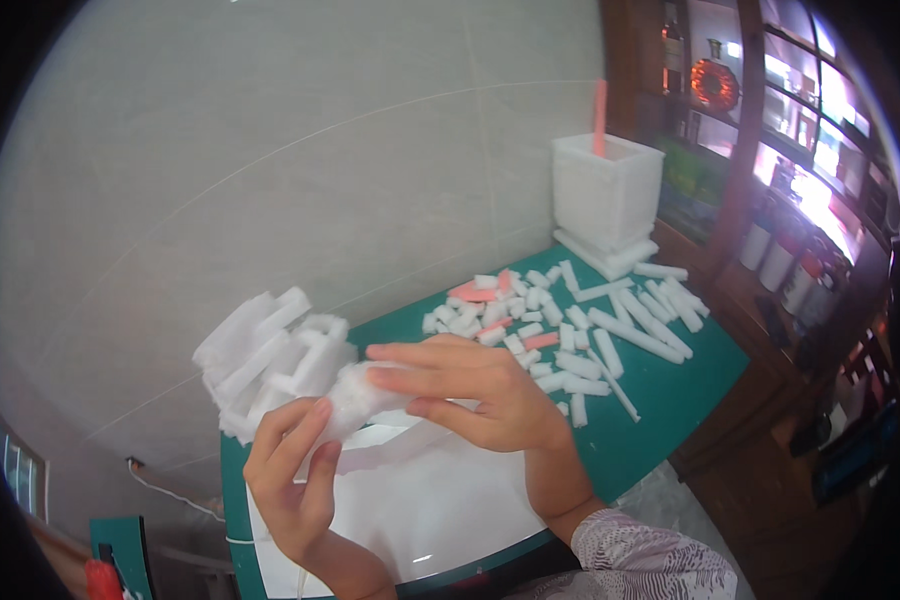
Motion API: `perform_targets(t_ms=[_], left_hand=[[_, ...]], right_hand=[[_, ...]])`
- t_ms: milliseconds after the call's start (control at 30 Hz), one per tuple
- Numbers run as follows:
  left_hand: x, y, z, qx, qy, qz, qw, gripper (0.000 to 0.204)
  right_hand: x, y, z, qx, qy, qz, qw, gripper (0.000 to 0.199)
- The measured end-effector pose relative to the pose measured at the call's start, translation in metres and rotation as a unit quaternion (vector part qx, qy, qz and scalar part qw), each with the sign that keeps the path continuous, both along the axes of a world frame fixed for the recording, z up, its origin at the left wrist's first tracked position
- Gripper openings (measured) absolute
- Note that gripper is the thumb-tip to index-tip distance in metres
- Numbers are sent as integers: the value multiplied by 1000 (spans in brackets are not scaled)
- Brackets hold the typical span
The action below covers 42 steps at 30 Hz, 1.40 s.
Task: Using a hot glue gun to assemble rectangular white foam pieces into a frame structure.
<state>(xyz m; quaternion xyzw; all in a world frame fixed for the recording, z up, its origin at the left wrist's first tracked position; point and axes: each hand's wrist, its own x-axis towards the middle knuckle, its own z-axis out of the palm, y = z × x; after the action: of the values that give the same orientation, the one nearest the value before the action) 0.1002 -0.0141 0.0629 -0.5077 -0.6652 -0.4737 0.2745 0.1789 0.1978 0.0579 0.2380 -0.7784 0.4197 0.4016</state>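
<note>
Left hand (295,480) and right hand (470,390) both pinch one white foam piece (362,393) above the white tray (420,520).

The left hand's fingers grip the piece's lower end; the right hand's fingers clasp its upper end, just over the green worktop (660,400). A foam stack (265,360) lies behind the left hand. Right of the hands, foam bits (560,330), some pink, litter the worktop; a white box (607,195) with a pink stick (600,115) stands at the far corner.
</note>
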Motion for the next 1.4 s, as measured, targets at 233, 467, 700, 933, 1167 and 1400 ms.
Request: perform_targets(t_ms=[233, 467, 700, 933, 1167, 1400], left_hand=[[-12, 0, -4, -1, -11, -1, 1000, 47], [-21, -5, -9, -26, -45, -1, 999, 35], [-28, -4, -8, -6, -40, -14, 999, 40], [-29, -5, -7, -13, -38, -13, 999, 39], [-30, -8, -9, -12, -40, 3, 999, 39], [-33, 7, -9, -9, -33, -30, 999, 37]], right_hand=[[-10, -3, -2, -2, -30, 1, 1000, 38], [-18, -7, -5, 7, -53, -7, 999, 42], [-22, -10, -6, 34, -52, -31, 998, 44], [-22, -10, -7, 37, -55, -40, 997, 44], [-26, -13, -7, 35, -79, -27, 996, 45], [-24, 1, -8, 46, -80, -26, 995, 49]])
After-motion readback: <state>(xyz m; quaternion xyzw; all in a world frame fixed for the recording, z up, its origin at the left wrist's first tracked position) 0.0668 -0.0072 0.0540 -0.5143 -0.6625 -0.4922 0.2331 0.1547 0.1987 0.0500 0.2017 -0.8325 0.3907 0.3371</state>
